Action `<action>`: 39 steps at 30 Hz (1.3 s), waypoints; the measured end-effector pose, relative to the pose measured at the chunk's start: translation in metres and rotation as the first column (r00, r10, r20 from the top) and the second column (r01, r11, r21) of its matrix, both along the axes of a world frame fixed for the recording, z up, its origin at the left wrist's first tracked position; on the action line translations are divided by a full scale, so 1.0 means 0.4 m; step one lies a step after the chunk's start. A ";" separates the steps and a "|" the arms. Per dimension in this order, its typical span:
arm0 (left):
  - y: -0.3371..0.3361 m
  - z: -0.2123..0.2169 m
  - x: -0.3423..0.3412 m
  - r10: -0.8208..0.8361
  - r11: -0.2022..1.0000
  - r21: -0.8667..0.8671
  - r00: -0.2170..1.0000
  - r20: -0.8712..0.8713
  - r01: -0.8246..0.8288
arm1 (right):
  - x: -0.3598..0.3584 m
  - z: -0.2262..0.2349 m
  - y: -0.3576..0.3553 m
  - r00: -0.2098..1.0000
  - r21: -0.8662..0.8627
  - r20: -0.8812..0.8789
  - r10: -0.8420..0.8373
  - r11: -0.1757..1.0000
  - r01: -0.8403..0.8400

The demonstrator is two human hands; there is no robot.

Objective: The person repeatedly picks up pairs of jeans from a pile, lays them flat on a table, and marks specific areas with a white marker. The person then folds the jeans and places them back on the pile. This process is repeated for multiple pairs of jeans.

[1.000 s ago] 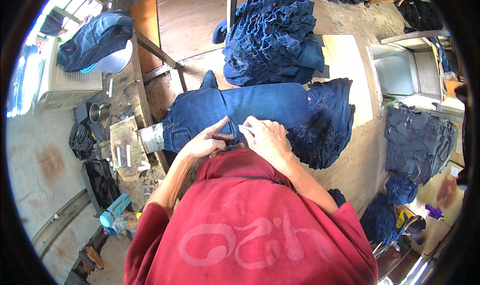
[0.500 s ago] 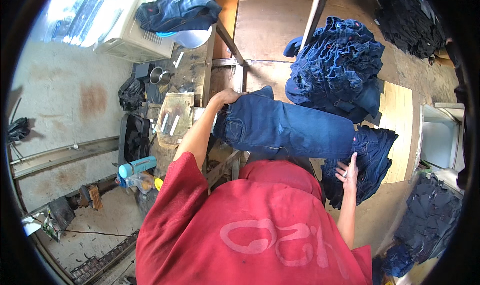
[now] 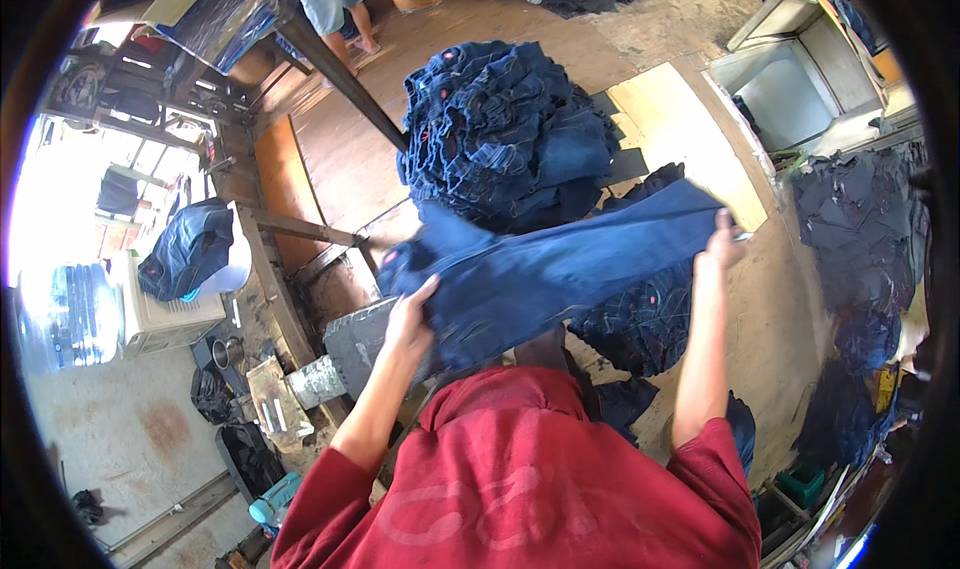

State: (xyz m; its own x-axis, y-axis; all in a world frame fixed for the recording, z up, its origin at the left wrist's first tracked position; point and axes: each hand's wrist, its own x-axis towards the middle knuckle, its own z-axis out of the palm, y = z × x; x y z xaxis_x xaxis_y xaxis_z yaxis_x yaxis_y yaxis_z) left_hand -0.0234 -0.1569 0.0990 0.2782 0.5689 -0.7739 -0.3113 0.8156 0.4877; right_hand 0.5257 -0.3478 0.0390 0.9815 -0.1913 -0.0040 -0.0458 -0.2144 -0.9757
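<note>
A pair of dark blue jeans (image 3: 540,269) is stretched sideways in front of me, slightly blurred. My left hand (image 3: 408,319) is closed on the wider end of the jeans, its thumb lying over the denim. At the narrow leg end, my right hand (image 3: 722,241) grips the cloth, raised a little higher than the left. Just beyond the jeans rises a tall heap of folded jeans (image 3: 500,129). More dark denim (image 3: 640,319) lies in a lower pile, partly hidden under the stretched pair.
On my left, a worn wooden bench (image 3: 290,299) carries a metal cup (image 3: 228,352). A slanting post (image 3: 340,79) stands beside the tall heap. Black cloth (image 3: 860,219) lies at the right, near a white basin (image 3: 790,94). A person's legs (image 3: 335,14) show at the far left.
My view has swung to the right. The right hand has moved from below the hem, fingers apart, to a grip on the leg end. The jeans now slant upward to the right.
</note>
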 end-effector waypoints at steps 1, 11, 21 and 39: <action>0.018 -0.005 0.109 -0.061 0.991 0.125 0.997 0.051 0.054 | 0.097 0.074 -0.028 0.994 0.104 -0.060 -0.091 0.990 0.097; 0.329 0.372 0.882 -0.570 0.765 0.580 0.712 0.409 0.280 | 0.726 0.898 -0.297 0.892 0.588 0.285 -0.351 0.799 0.127; 1.015 0.196 0.499 -0.520 0.551 0.680 0.836 -0.173 0.484 | 0.543 0.440 -0.180 0.579 -0.145 -0.391 0.716 0.573 -0.807; 0.062 -0.015 0.182 0.019 0.297 0.494 0.513 -0.858 0.817 | -0.159 -0.515 -0.576 0.819 -0.782 -0.392 0.420 0.317 -0.537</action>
State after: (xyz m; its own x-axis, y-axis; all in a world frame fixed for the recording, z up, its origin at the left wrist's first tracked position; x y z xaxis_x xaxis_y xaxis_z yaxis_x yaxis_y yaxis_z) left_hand 0.0495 -0.1322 0.0931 0.4029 0.9130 -0.0633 0.6356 -0.2294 0.7372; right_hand 0.4621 -0.5782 -0.1671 0.9070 0.3483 -0.2366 0.2772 -0.9169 -0.2872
